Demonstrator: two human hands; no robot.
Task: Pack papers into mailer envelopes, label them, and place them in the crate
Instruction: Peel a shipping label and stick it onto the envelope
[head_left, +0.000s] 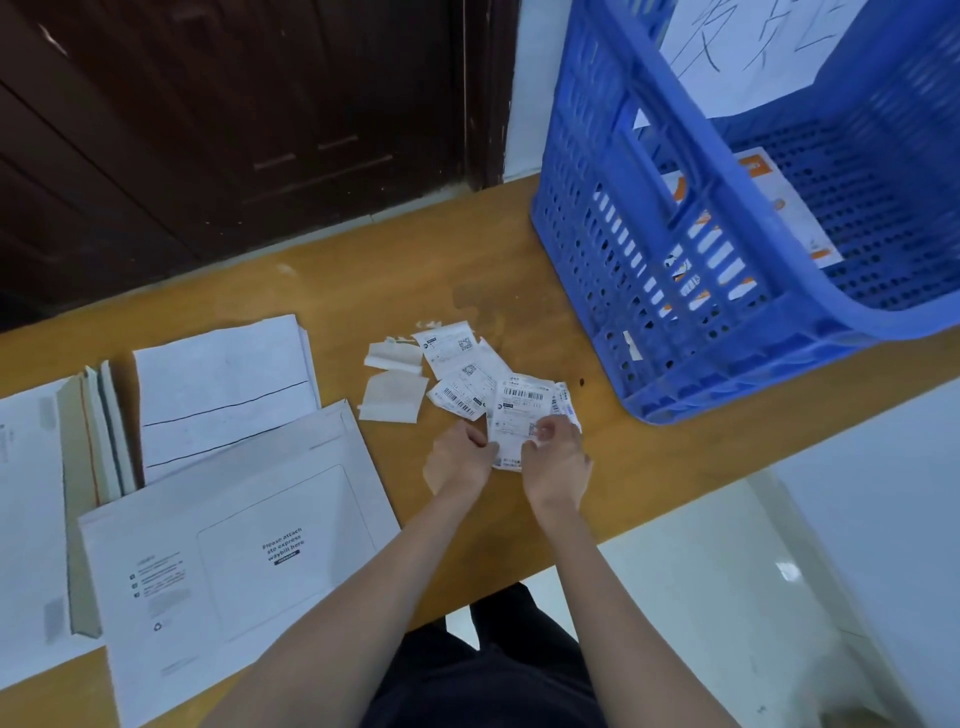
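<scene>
Hands meet over the table's near edge: the left hand and the right hand both pinch one shipping label between thumb and curled fingers, the left at its left edge, the right at its lower right corner. Just behind it lies a loose pile of labels with barcodes and square codes showing, and beside that, toward the left, a few blank backing scraps.

A white mailer envelope lies flat at the near edge left of the hands, its printed waybill box facing up. Behind it, partly under its far corner, sits a stack of papers crossed by thin black lines. Further left, more envelopes stand on edge — beyond them another flat white sheet reaches the table's left end.

At the far right corner of the wooden table stands a blue crate, with a white-and-orange mailer lying inside.
</scene>
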